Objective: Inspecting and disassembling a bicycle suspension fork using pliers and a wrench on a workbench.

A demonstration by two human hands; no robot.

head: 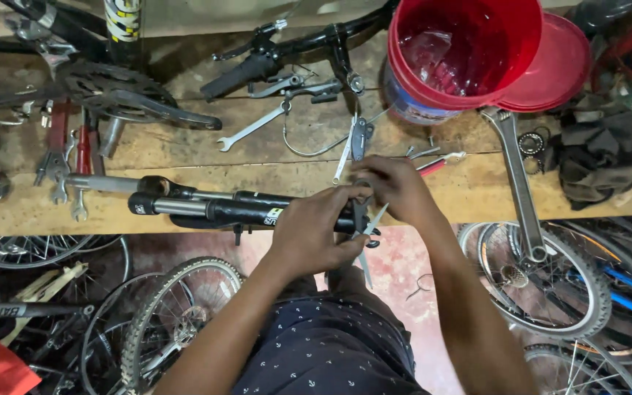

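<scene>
Left hand (309,234) wraps its fingers (345,197) around the black suspension fork (213,208), lying across the desk (469,194) edge. Right hand (396,186) pinches a slim metal tool (371,227) just beside them. Beyond, a red bucket (462,51).

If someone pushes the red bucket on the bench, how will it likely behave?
The red bucket looks like thin plastic with nothing visible inside, so it is probably light and slides easily. It is tall and stands near the large wrench, so a high push might tip it.
</scene>
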